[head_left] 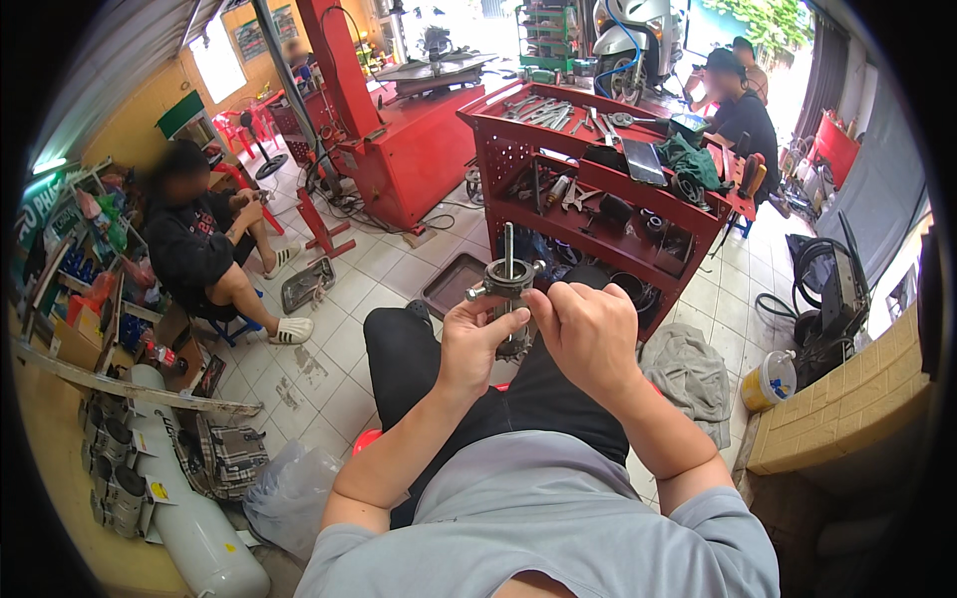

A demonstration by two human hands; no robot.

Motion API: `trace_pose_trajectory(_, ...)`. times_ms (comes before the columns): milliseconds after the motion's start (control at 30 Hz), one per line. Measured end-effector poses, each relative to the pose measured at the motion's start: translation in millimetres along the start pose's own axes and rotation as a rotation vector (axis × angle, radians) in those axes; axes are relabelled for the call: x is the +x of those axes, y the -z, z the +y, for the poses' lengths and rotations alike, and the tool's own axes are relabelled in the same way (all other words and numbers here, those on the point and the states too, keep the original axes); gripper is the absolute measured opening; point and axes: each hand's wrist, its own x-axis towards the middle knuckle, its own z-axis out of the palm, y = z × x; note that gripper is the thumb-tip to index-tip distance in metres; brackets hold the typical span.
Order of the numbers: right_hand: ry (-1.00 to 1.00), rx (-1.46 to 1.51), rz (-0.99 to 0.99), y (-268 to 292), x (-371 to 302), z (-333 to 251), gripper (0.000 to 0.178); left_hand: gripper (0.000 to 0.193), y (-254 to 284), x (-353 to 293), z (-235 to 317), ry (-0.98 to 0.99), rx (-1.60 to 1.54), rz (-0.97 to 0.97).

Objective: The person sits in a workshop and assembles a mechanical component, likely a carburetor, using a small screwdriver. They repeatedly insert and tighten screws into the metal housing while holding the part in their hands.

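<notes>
In front of my lap, my left hand (483, 334) is wrapped round a dark metal puller-like tool (509, 279), its thumb across the near side. A threaded rod (508, 244) stands upright from the tool's round top, and bolts stick out at its sides. The lower end shows below my thumb, above my dark trousers. Right beside the tool, my right hand (588, 324) is closed, fingers curled, its thumb side against the tool's right edge. What those fingers pinch, if anything, is hidden by the hand.
A red tool cart (598, 249) with spanners (543, 112) stands ahead, a dark tray (456, 286) on the floor beside it. A seated person (204, 234) is at left, another (743, 120) beyond the cart. A grey cloth (688, 374) and yellow bucket (768, 381) lie right; a white cylinder (184, 498) lower left.
</notes>
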Motion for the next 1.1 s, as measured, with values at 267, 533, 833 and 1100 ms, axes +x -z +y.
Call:
trace_pose_trajectory(267,0.014,0.229,0.044,-8.1,-4.8,2.2,0.012,0.026,4.3,4.3,-1.8,0.039,-0.020,0.035)
trace_pose_trajectory(533,0.047,0.450,0.098,-0.2,-1.3,0.3,0.026,0.027,2.2,5.1,9.3,0.094,-0.130,0.027)
trace_pose_trajectory(833,0.057,0.458,0.142,-5.0,1.1,3.6,0.024,0.027,4.8,4.1,8.3,0.140,-0.197,0.005)
trace_pose_trajectory(1100,0.068,0.464,0.117,-6.2,-1.0,2.1,0.023,0.027,4.9,4.2,6.3,0.132,-0.148,0.015)
